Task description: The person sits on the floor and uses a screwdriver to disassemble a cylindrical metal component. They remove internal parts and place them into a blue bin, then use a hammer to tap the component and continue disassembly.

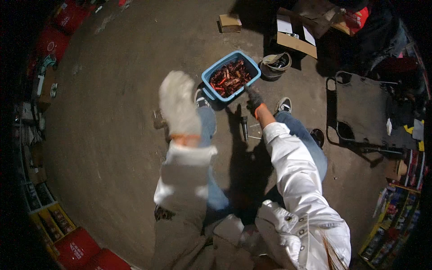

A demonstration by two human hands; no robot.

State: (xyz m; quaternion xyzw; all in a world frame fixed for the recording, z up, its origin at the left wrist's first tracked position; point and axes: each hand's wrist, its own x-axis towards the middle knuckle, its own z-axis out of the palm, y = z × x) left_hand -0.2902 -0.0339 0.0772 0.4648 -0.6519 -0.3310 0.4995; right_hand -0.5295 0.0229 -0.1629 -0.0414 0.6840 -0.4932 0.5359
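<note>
A blue tub (227,59) sat on the floor (112,135) ahead of the person's feet, heaped with small dark-reddish pieces (231,77), a few bright orange-red; the right hand (254,96), in a dark glove, was at the tub's near-right rim, though whether its fingers gripped it could not be told; the left hand (177,101), in a pale glove, was raised left of the tub, too blurred to tell open from closed; just right of the tub stood a bucket (269,73) with dark things inside, hard to make out; beyond it, an open carton (294,43) held white items, its far side lost in shadow; an object (158,119) beside the left hand was partly hidden.
</note>
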